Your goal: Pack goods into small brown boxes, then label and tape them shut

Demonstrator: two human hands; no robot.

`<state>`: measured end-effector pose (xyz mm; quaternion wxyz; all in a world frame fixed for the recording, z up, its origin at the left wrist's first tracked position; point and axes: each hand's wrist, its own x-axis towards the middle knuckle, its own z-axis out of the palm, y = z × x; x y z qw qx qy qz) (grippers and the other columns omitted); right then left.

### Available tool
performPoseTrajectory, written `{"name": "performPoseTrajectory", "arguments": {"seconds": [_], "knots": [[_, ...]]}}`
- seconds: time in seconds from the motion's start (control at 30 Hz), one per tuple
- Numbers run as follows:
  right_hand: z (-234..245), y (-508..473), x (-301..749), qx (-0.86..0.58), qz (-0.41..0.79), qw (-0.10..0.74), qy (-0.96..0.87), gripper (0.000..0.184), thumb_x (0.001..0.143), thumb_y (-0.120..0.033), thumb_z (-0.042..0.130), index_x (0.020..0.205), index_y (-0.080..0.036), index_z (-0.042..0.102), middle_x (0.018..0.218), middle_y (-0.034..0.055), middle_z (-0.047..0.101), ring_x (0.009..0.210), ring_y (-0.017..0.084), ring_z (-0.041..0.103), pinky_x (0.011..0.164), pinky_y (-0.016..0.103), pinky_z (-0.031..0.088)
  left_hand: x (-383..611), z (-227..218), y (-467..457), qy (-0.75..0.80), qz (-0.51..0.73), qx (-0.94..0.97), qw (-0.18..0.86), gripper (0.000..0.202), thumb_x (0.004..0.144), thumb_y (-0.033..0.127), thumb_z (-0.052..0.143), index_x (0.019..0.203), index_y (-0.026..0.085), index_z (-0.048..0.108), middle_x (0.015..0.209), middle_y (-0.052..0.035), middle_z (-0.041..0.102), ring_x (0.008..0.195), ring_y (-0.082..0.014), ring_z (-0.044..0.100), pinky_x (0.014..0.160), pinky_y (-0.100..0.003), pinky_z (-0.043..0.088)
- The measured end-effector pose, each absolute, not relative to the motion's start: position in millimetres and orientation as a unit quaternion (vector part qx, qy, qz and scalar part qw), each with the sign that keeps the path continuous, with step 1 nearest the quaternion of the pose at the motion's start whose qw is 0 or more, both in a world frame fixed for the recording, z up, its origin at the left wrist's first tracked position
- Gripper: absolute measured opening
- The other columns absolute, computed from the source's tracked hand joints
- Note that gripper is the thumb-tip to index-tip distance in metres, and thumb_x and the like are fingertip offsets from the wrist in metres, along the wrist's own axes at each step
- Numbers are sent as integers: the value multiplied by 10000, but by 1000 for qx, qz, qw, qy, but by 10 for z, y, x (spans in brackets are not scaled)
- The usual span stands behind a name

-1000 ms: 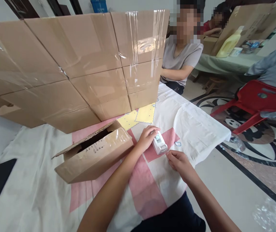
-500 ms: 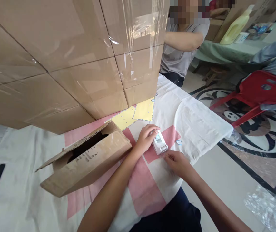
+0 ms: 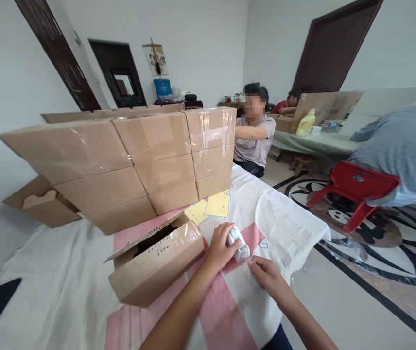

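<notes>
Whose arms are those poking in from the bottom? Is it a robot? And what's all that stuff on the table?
No robot here! Those are a person's own bare arms. The camera is worn on their head, looking forward and down, so you see roughly what they see.

The left hand holds a small white gadget, with its thumb on it. The right hand is beside the gadget's near end, fingers curled; I can't tell whether they pinch anything.

Under them is a pale cloth with pink patches. On it are an open box and, behind that, a big cardboard wall. Another person sits beyond the table's far end.
</notes>
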<state>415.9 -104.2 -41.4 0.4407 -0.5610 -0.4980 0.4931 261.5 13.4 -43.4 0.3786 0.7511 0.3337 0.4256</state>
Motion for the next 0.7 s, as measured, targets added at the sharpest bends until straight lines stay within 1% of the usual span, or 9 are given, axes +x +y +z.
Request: {"name": "performPoseTrajectory", "arguments": {"seconds": [0.1,0.2,0.27,0.37,0.43,0.5,0.53,0.6,0.7], "knots": [[-206,-1121,4026,-528,474,468,-526,501,907,-652,556,679,-219,443,594,-67,304,541,106,265,521,269,217,2516,-245,-119,329,452,741,371,362,933,359,611,1279,252,594,1341,-99,584,1295,-282,503,1126,-473,395],[77,-1140,3877,-481,446,469,-591,412,940,-545,581,721,-202,519,633,-53,356,588,116,318,567,271,253,2317,-4,-436,313,456,738,386,302,997,430,512,1210,250,626,1108,-66,662,1068,-226,619,960,-386,497],[260,-1133,3760,-446,437,456,-634,357,965,-480,567,746,-198,544,657,-41,411,618,125,363,594,272,278,2132,138,-641,299,457,739,395,392,986,534,508,1221,249,639,1033,-58,668,967,-216,630,873,-363,505],[458,-1118,3554,-396,431,440,-681,293,983,-390,544,759,-202,536,685,-34,461,643,129,401,611,270,297,1833,305,-872,278,478,742,380,556,892,650,609,1275,248,634,1055,-68,657,937,-219,614,826,-356,489],[525,-1121,3412,-370,432,438,-696,270,984,-345,533,754,-204,519,688,-38,464,643,126,407,612,265,301,1664,394,-964,300,492,739,350,478,886,567,674,1240,247,652,1032,-58,655,910,-201,612,806,-337,485],[549,-1139,3288,-356,435,438,-702,268,984,-313,524,740,-204,498,689,-42,462,638,121,406,608,262,300,1540,472,-1021,341,498,734,312,221,934,415,659,1054,236,710,920,-29,655,830,-164,608,755,-301,470],[549,-1152,3240,-351,437,436,-704,258,982,-296,520,742,-204,499,690,-43,462,636,119,406,606,260,300,1495,506,-1043,360,501,732,291,151,953,355,636,945,228,717,857,-15,648,786,-148,600,723,-286,456],[534,-1177,3182,-346,440,427,-711,198,974,-259,516,785,-206,540,696,-47,470,627,115,408,598,256,305,1430,562,-1078,383,508,730,250,202,965,295,613,800,216,699,767,4,630,720,-129,579,676,-271,430],[512,-1160,3195,-351,457,399,-714,174,970,-245,502,855,-206,627,664,-48,501,584,116,440,564,250,330,1350,618,-1118,407,523,722,199,192,957,273,619,791,217,695,761,9,641,724,-130,583,689,-271,431]]}}
